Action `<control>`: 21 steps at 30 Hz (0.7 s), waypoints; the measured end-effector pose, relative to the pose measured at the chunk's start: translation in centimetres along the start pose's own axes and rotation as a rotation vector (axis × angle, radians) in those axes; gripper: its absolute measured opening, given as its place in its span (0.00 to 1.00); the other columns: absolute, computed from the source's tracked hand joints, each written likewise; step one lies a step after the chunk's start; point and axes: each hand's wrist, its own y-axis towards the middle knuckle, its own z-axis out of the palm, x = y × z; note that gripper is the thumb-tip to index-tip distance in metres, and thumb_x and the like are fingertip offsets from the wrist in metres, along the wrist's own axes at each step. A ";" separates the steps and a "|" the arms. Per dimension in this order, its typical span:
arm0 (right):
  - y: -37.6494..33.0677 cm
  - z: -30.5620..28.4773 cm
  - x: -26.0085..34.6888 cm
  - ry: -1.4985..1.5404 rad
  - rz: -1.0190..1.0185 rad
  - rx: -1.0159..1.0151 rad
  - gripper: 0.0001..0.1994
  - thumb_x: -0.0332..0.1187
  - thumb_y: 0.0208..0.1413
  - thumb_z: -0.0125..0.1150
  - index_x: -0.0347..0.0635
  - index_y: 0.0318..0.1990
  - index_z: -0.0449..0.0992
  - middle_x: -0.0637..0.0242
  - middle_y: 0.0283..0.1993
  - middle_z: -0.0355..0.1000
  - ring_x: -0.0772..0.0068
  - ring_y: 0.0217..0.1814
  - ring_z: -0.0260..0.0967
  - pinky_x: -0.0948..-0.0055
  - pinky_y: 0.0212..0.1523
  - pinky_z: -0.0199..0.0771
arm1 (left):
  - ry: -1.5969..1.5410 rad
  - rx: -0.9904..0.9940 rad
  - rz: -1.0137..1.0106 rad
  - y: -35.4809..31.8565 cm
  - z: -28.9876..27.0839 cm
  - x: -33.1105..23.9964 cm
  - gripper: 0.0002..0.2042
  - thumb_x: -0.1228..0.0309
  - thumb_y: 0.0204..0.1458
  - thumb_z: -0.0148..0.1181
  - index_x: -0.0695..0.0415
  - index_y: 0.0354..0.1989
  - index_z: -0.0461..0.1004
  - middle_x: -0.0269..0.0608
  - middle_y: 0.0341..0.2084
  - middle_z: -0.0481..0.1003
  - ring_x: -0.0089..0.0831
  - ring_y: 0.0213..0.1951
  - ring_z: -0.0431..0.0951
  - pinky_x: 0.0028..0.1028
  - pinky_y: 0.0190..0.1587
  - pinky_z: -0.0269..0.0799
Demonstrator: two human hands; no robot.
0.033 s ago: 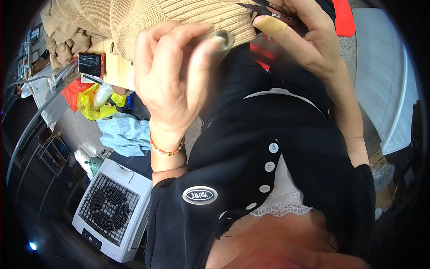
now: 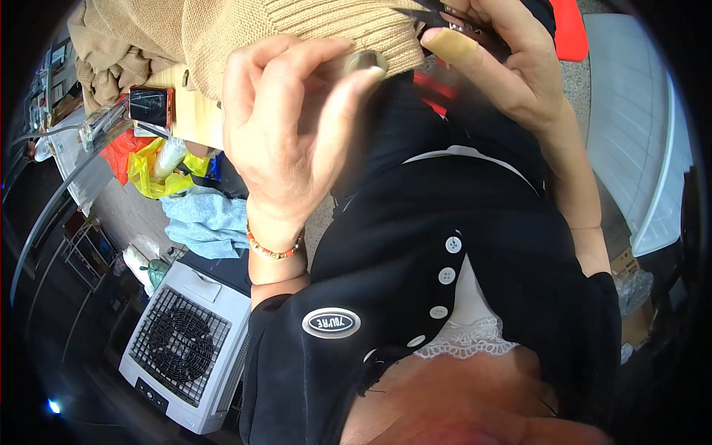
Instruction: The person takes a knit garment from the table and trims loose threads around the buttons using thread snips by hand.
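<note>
Garment: tan ribbed knit sweater (image 2: 245, 30) fills the upper left and top centre of the frame, its ribbed hem hanging at top centre, right over the person's chest.
Clothing below: black cardigan with white round buttons (image 2: 445, 259) takes up the centre and lower right.
Fan unit: grey-white box fan with a dark grille (image 2: 182, 345) sits at lower left, down on the floor.
Left hand: left hand (image 2: 285, 141) is up at centre left, fingers curled, thumb and forefinger pressed together on the sweater's hem edge, pinching it tight. An orange beaded bracelet (image 2: 273, 251) rings the wrist just below.
Right hand: right hand (image 2: 504, 67) is at top right, fingers closed around small dark scissors (image 2: 437, 15), whose blades sit right at the hem at the top edge of the frame. A tan plaster (image 2: 450, 44) wraps one finger.
Blue cloth: crumpled light blue fabric (image 2: 208, 219) lies at centre left, above the fan.
Yellow bag: yellow plastic bag (image 2: 159, 170) sits just above the blue cloth, beside an orange one.
Wooden edge: pale wooden table edge (image 2: 196, 115) shows at upper left under the sweater.
</note>
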 end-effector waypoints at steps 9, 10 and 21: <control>-0.8 0.1 -0.2 -0.227 -0.186 0.007 0.19 0.26 0.47 0.70 0.32 0.48 0.76 0.65 0.27 0.68 0.74 0.23 0.62 0.78 0.24 0.61 | 0.007 -0.033 0.128 -1.0 -0.1 1.2 0.12 0.77 0.37 0.72 0.57 0.32 0.79 0.38 0.29 0.74 0.31 0.31 0.74 0.26 0.33 0.70; -0.8 0.2 -0.3 -0.238 -0.200 -0.012 0.19 0.27 0.46 0.70 0.32 0.47 0.76 0.64 0.27 0.69 0.73 0.24 0.64 0.78 0.24 0.63 | -0.012 -0.036 0.132 -1.0 -0.1 1.3 0.12 0.77 0.37 0.72 0.57 0.32 0.79 0.38 0.28 0.75 0.31 0.31 0.74 0.26 0.33 0.69; -0.8 0.2 -0.4 -0.427 -0.255 0.025 0.18 0.30 0.43 0.72 0.37 0.44 0.80 0.64 0.28 0.71 0.70 0.27 0.69 0.76 0.25 0.68 | -0.165 -0.047 0.195 -1.4 0.2 2.6 0.13 0.81 0.34 0.72 0.56 0.32 0.80 0.35 0.28 0.77 0.27 0.31 0.74 0.22 0.33 0.68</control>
